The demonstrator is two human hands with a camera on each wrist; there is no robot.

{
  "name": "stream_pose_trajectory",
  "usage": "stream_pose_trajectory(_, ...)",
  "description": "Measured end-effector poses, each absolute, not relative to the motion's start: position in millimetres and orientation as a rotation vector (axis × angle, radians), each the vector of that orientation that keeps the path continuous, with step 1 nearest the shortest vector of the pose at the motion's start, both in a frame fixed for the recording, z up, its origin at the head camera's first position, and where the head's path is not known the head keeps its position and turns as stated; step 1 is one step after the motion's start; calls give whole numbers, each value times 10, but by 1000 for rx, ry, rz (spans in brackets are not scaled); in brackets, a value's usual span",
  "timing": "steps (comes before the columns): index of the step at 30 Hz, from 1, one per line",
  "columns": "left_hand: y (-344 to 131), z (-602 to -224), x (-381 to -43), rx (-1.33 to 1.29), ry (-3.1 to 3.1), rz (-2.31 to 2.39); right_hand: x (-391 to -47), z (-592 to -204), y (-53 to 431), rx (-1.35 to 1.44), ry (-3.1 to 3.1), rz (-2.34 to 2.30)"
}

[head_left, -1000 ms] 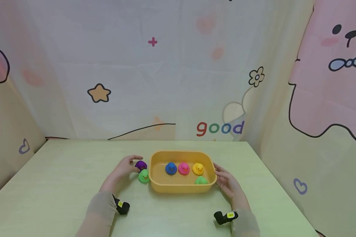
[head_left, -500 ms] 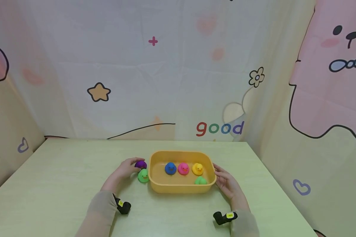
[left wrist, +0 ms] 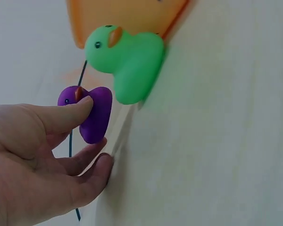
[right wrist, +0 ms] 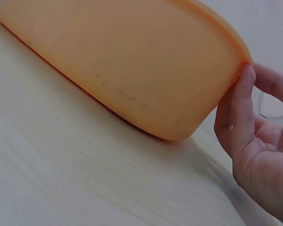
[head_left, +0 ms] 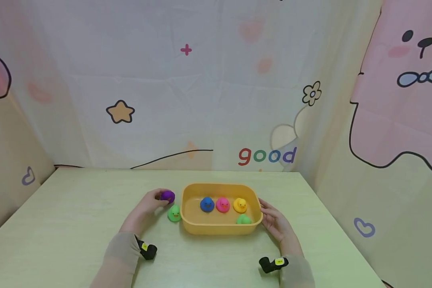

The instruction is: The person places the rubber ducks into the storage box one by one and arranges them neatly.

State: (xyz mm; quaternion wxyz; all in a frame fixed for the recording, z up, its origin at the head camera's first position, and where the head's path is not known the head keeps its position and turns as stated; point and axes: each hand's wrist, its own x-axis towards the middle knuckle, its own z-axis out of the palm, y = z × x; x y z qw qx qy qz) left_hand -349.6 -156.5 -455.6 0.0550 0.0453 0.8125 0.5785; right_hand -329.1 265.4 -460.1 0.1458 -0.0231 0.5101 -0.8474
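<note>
In the head view my left hand (head_left: 152, 202) holds a purple rubber duck (head_left: 168, 196), a little above the table. The left wrist view shows the thumb pressed on the purple duck (left wrist: 98, 115) with fingers behind it. A green rubber duck (head_left: 174, 213) sits beside the left end of the yellow-orange plastic tub (head_left: 219, 229). Inside the tub are a blue duck (head_left: 207, 204), a pink duck (head_left: 223, 204), a yellow duck (head_left: 240, 205) and another green duck (head_left: 243, 219), partly hidden by the front wall. My right hand (head_left: 276, 225) touches the tub's right end from outside with its fingertips.
The pale table (head_left: 93, 208) carries the tub near its middle. A printed curtain (head_left: 158, 88) stands behind the table and along both sides. Each sleeve cuff carries a small black camera, such as the left wrist camera (head_left: 149, 251).
My left hand has closed its fingers on the purple duck and lifted it slightly, up and to the left, away from the green duck. The right hand and the tub stay put.
</note>
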Motion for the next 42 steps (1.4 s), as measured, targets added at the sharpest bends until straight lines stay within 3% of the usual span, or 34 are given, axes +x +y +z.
stream_pose_trajectory(12, -1701, -4495, -3497, 58, 2117, 2129, -3282, -4635, 2685, -76, 1446, -2463)
stream_pose_trajectory(42, -1582, -4352, -3442, 22, 2092, 2165, -3278, -4596, 2647, -41, 1498, -2428)
